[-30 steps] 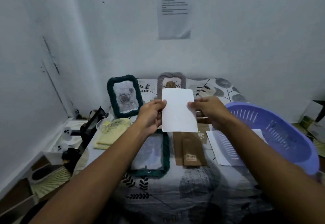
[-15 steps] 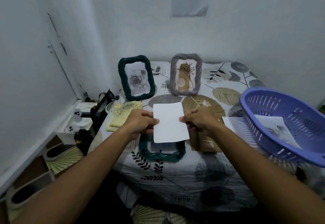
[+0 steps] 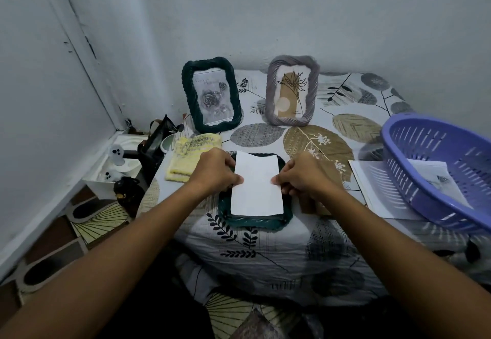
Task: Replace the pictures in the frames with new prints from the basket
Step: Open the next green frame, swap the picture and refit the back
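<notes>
A white print (image 3: 256, 185), blank side up, lies over a dark green frame (image 3: 255, 220) that rests flat near the table's front edge. My left hand (image 3: 215, 172) pinches the print's left edge and my right hand (image 3: 301, 176) pinches its right edge. Two frames stand upright at the back: a dark green one (image 3: 211, 94) with a rose picture and a grey one (image 3: 292, 90) with a brown plant picture. A purple basket (image 3: 435, 168) at the right holds a print (image 3: 435, 176).
A brown backing board (image 3: 322, 176) lies just right of the flat frame. A white sheet (image 3: 377, 189) sits under the basket. A folded yellow cloth (image 3: 192, 156) lies left of my hands. Clutter and a white tray (image 3: 117, 163) fill the left corner by the wall.
Both hands have lowered the white print from in front of the standing frames down onto the flat green frame. The view has tilted down.
</notes>
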Demonstrator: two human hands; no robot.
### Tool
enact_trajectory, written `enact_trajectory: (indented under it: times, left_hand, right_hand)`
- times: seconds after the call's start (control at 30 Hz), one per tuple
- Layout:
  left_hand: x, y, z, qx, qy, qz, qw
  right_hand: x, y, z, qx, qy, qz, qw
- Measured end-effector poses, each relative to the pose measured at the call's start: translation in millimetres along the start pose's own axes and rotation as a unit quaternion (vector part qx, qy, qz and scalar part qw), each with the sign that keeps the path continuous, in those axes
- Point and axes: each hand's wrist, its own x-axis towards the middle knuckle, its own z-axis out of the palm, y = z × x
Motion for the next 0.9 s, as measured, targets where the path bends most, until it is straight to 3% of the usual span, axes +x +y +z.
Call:
enact_trajectory:
  times: [0.2, 0.37, 0.47, 0.67, 0.9]
  left_hand:
    - [2, -4, -13, 0.154, 0.013, 0.09, 0.984]
    - [13, -20, -27, 0.237, -0.11, 0.235, 0.936]
    - [17, -28, -26, 0.26, -0.171, 0.253, 0.916]
    - [22, -35, -22, 0.288, -0.214, 0.26, 0.896]
    - [23, -42, -18, 0.251, -0.192, 0.28, 0.907]
  right_hand:
    - [2, 1, -4, -0.116, 0.033, -0.088, 0.989]
    - [6, -1, -21, -0.231, -0.021, -0.168, 0.958]
    - [3, 3, -24, -0.327, -0.068, -0.194, 0.922]
    - [-3, 5, -22, -0.469, -0.118, -0.243, 0.841]
    - [4, 10, -22, -0.474, -0.128, -0.262, 0.831]
